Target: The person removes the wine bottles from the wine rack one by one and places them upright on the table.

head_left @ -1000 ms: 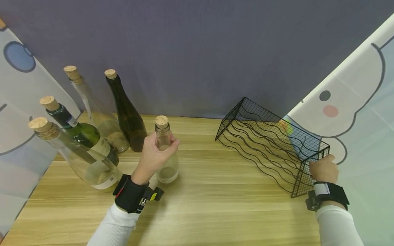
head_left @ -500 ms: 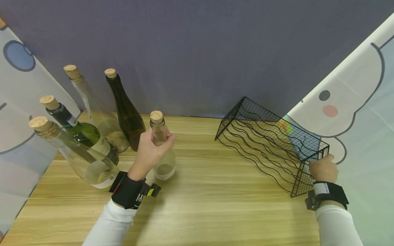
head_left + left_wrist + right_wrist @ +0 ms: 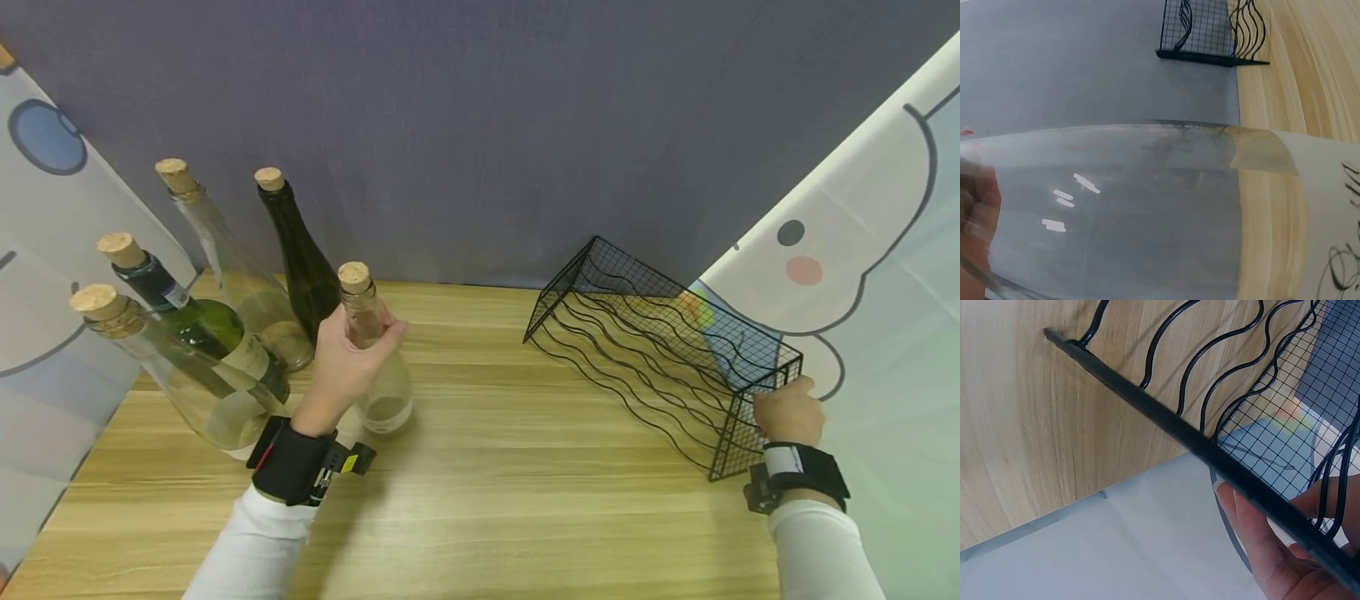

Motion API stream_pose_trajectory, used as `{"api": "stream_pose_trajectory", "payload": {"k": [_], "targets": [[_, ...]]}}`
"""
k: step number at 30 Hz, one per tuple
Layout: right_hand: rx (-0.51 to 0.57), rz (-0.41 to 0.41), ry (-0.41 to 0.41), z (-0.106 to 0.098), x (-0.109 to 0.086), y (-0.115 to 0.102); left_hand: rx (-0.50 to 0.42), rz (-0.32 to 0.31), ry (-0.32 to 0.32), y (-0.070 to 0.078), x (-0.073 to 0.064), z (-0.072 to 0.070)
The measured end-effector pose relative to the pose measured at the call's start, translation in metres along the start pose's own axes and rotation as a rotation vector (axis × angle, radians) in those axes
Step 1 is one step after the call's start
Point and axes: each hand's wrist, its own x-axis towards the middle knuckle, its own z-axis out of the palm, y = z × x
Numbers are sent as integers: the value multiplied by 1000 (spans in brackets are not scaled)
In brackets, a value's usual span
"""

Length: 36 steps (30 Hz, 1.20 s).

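Note:
My left hand [image 3: 341,362] holds a clear glass bottle [image 3: 386,387] by its neck, thumb and fingers wrapped around the glass. A cork [image 3: 354,277] plugs the top. In the left wrist view the bottle's wide body [image 3: 1116,206] fills the lower part, with a pale label [image 3: 1332,206] bearing dark script. On the far right, my right hand [image 3: 791,414] grips the near end of a black wire wine rack [image 3: 738,392]. The right wrist view shows a thumb and fingers around the rack's mesh end and black bar [image 3: 1200,445]. No bottle lies in the rack.
Several corked bottles stand at the left: a dark bottle [image 3: 311,279], a green bottle [image 3: 206,329], a tall clear bottle [image 3: 262,304] and a front clear bottle [image 3: 217,404]. A grey panel [image 3: 450,125] backs the wooden table [image 3: 525,492]. Printed sheets flank both sides.
My left hand has carried the clear bottle leftward, bringing it nearer the standing bottles and partly in front of the dark one. My right hand and the rack stay put.

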Motion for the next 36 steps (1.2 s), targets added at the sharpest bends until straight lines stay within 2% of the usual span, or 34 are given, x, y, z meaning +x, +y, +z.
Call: {"api": "stream_pose_trajectory", "payload": {"k": [7, 12, 16, 20, 23, 28, 36], "targets": [[-7, -6, -4, 0, 2, 2, 8, -37, 54, -1, 2, -14], [-10, 4, -11, 0, 2, 1, 9, -69, 56, 0, 2, -22], [-15, 5, -17, 2, 2, 1, -14, -60, 59, -1, 4, -30], [-9, 2, -15, 2, 0, 0, -97, -41, 94, -4, 4, -42], [-3, 0, -9, 1, -1, -1, -110, -41, 135, -5, 5, -50], [-4, -8, -9, 0, -1, 1, -17, -63, 188, -6, 6, -55], [-4, -23, -5, 0, 1, 3, 62, -58, 274, -7, 8, -56]]}}
